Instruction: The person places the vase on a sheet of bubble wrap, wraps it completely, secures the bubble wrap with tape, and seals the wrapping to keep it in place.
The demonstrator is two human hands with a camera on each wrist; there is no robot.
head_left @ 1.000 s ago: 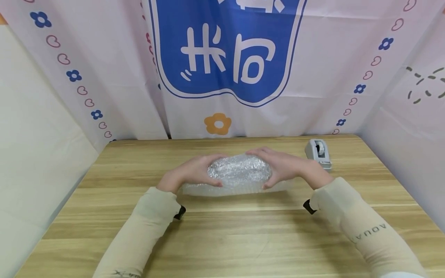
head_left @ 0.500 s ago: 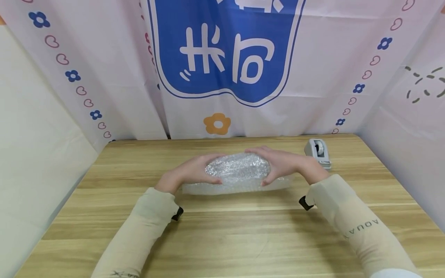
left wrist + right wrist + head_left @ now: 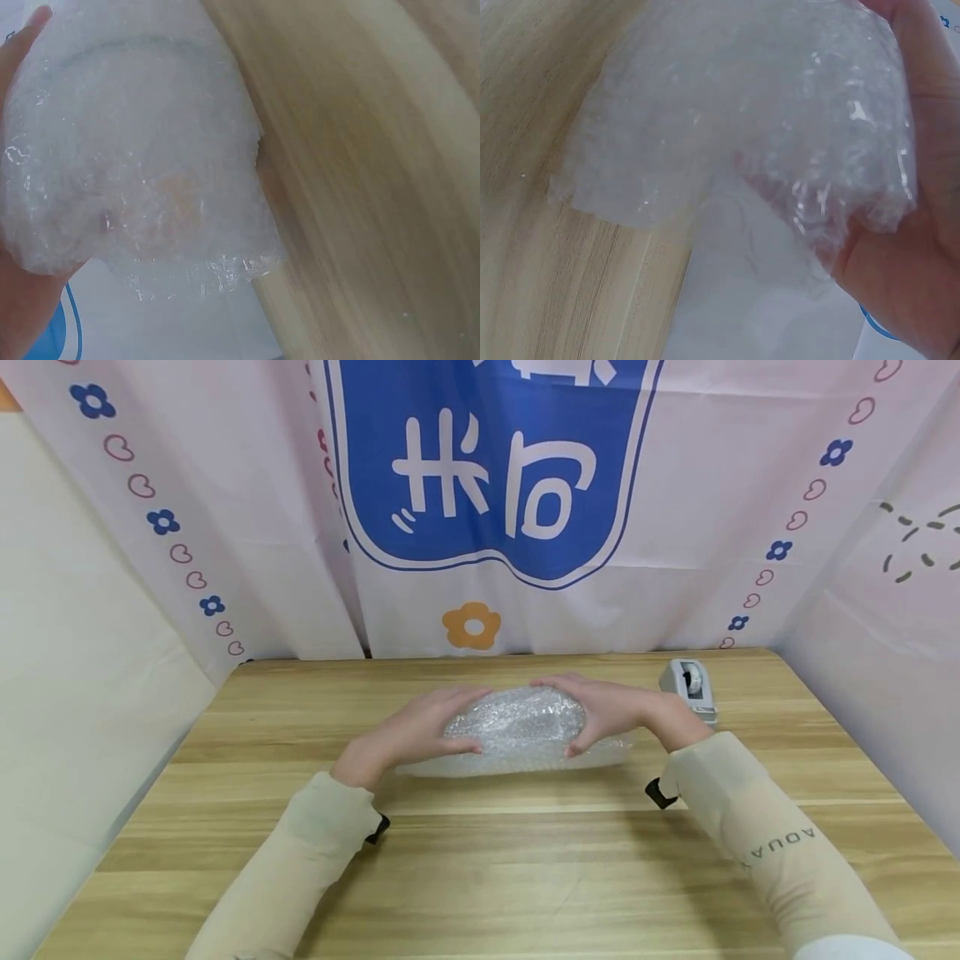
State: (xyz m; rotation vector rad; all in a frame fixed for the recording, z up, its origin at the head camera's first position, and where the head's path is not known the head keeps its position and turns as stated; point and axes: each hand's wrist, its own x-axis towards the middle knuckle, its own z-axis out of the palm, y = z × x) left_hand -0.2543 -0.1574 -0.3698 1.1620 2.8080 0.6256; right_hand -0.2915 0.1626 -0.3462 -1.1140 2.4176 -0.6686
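A bundle of clear bubble wrap [image 3: 517,727] spans the space between both hands in the head view, shiny on top with a paler flap along its near side. My left hand [image 3: 420,727] grips its left end, thumb on the near side and fingers over the far side. The right hand [image 3: 611,710] grips the right end in the same way. In the left wrist view the wrap [image 3: 142,150] looks layered, with a crumpled open edge. Loose wrap [image 3: 727,112] hangs past the palm in the right wrist view. What lies inside, if anything, is too blurred to tell.
A grey tape dispenser [image 3: 690,689] with a clear roll stands at the back right of the wooden table [image 3: 487,877], just beyond the right wrist. A white printed cloth [image 3: 405,618] hangs along the table's back edge, with pale walls at both sides.
The bubble wrap bundle has shifted very slightly away from me and its shiny top has turned a little. Both hands keep their grip. The tape dispenser stays in place.
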